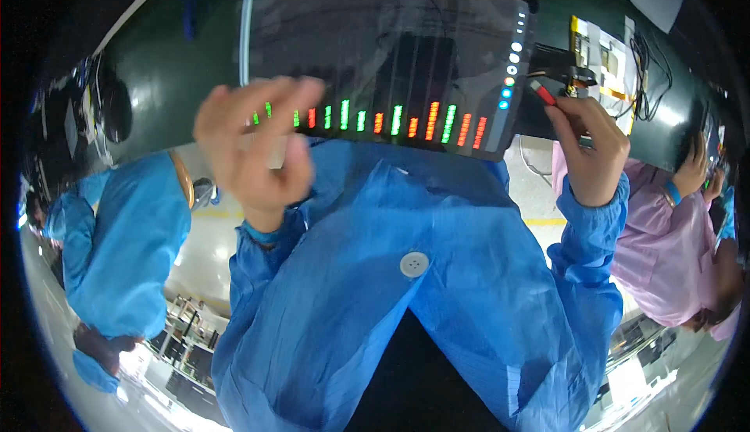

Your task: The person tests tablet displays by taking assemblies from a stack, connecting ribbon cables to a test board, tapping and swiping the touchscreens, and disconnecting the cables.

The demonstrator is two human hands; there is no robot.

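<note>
A flat dark screen (pixel 461 30) with a black frame lies in front of me on the table. Red and green bars run along its near edge, and a column of small round icons lines its right side. Over its near left corner hovers my left hand (pixel 254 147), somewhat blurred, fingers and thumb apart, nothing in it. Beyond the screen's right edge, my right hand (pixel 595 147) pinches a small red plug (pixel 544 94) with a pale tip between thumb and fingers. The tip points toward a small black device (pixel 558 61) beside the screen; whether they touch, I cannot tell.
The dark green table (pixel 164 65) carries a yellow-edged white board (pixel 601 61) and coiled black cables (pixel 650 73) on the right. A person in blue (pixel 125 244) sits to my left. Another in pink (pixel 660 252), hands at the table, is on my right.
</note>
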